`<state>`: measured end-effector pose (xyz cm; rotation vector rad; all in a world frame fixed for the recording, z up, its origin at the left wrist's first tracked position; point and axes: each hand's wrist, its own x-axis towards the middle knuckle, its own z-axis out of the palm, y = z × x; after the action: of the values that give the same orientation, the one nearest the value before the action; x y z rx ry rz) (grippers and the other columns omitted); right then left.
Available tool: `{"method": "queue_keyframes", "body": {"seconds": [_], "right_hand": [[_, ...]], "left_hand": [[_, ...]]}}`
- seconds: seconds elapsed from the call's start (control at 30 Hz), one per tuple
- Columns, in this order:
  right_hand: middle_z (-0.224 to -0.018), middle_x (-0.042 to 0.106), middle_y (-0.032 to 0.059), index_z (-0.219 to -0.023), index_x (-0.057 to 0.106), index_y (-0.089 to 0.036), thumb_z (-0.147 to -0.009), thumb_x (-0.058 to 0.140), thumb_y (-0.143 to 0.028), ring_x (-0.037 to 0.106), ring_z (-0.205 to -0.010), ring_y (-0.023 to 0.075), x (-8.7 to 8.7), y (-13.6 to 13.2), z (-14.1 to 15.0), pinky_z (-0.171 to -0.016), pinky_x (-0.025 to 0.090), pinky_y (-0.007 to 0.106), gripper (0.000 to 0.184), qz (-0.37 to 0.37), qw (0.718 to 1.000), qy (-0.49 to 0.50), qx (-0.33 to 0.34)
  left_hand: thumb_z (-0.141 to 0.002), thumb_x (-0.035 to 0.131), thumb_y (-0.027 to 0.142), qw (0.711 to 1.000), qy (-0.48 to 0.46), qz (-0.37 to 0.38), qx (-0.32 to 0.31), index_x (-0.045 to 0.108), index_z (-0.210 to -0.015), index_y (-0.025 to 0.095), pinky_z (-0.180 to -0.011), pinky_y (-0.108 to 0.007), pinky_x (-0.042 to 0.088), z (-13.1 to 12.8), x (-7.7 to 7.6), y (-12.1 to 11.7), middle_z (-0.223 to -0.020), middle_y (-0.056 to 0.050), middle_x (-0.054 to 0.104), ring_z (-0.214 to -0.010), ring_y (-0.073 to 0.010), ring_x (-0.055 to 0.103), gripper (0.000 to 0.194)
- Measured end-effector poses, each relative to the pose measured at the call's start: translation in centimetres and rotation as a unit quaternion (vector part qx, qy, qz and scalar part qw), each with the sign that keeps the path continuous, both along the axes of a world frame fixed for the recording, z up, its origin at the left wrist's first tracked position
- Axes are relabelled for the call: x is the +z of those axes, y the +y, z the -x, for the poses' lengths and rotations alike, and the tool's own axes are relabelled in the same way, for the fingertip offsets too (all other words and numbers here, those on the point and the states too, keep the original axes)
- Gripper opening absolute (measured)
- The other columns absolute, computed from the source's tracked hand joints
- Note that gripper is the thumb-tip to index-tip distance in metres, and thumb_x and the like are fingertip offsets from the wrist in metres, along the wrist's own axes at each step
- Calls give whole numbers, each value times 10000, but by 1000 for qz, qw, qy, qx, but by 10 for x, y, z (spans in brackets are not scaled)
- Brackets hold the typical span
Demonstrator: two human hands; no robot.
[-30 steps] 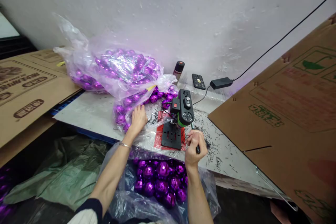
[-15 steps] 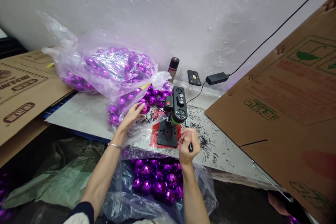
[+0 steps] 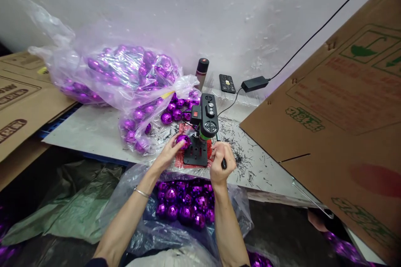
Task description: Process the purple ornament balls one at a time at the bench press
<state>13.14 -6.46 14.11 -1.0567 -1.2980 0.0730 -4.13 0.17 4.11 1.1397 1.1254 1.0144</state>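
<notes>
My left hand (image 3: 171, 153) pinches a shiny purple faceted ball (image 3: 182, 140) and holds it beside the black base plate (image 3: 194, 156) of a small bench drill press (image 3: 205, 118). My right hand (image 3: 221, 166) is closed round the black lever handle (image 3: 223, 162) on the press's right side. A clear plastic bag of purple balls (image 3: 119, 75) lies open on the table to the left, with several balls spilled near its mouth. Below the table edge, between my forearms, another bag (image 3: 184, 206) holds more purple balls.
Dark shavings (image 3: 238, 154) litter the white tabletop (image 3: 94, 131). A bottle (image 3: 201, 71), a remote (image 3: 227, 83) and a power adapter (image 3: 254, 84) sit by the wall. Large cardboard sheets stand at the right (image 3: 344, 104) and left (image 3: 21, 104). Green sheeting (image 3: 72, 200) lies below.
My left hand picked a purple ball from the spilled pile by the bag and brought it right to the drill press base. My right hand stayed on the lever.
</notes>
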Motion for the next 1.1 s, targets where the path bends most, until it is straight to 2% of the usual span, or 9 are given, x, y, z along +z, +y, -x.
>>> {"method": "queue_keyframes", "body": {"seconds": [0.13,0.27,0.37,0.5,0.77,0.97,1.1], "right_hand": [[-691,588,-8,-688,522,-227,-1048,456,-203,596,-692,146,1,0,-1,-659,451,308,367,3,1000,-3,1],[-694,592,-4,-692,527,-228,-1048,452,-214,600,-697,152,1,0,-1,-665,453,316,364,8,1000,-8,0],[-695,588,-8,-703,525,-228,-1049,451,-213,594,-691,148,3,1,-1,-661,445,313,355,7,1000,-7,0],[-691,580,-11,-702,517,-229,-1055,451,-232,587,-674,141,6,2,-2,-639,436,305,359,10,1000,-8,-4],[-695,591,-15,-717,536,-226,-1051,463,-202,596,-666,135,9,2,-2,-632,450,298,342,1,1000,-13,-4],[-709,597,-10,-697,521,-224,-1041,454,-155,615,-705,140,5,0,-3,-666,456,302,358,-9,1000,-15,8],[-660,567,-14,-691,526,-226,-1040,443,-157,618,-699,151,-8,0,-1,-654,457,306,365,-23,1000,-16,-10]], "left_hand": [[-885,779,471,984,137,-110,24,623,-1420,185,-1045,-459,581,-21,-13,-3,-1251,-121,772,-1140,-285,737,627],[-860,815,462,937,262,-228,31,649,-1360,192,-1070,-503,559,-31,-16,-6,-1297,-140,745,-1216,-333,705,593],[-848,830,436,908,309,-283,20,649,-1332,191,-1062,-504,560,-37,-15,-6,-1280,-139,738,-1209,-337,699,572],[-847,828,402,899,328,-291,22,635,-1345,194,-1060,-513,551,-42,-15,-7,-1256,-137,722,-1199,-341,686,573],[-832,837,368,925,279,-258,-8,643,-1384,207,-1062,-497,547,-49,-15,-5,-1327,-144,662,-1236,-333,660,606],[-796,882,463,929,264,-260,21,653,-1374,238,-1133,-543,475,-53,-30,-1,-1336,-129,698,-1283,-346,646,662],[-835,847,480,919,265,-292,18,645,-1375,205,-1123,-541,477,-50,-36,-5,-1347,-160,705,-1292,-349,649,639]]}}
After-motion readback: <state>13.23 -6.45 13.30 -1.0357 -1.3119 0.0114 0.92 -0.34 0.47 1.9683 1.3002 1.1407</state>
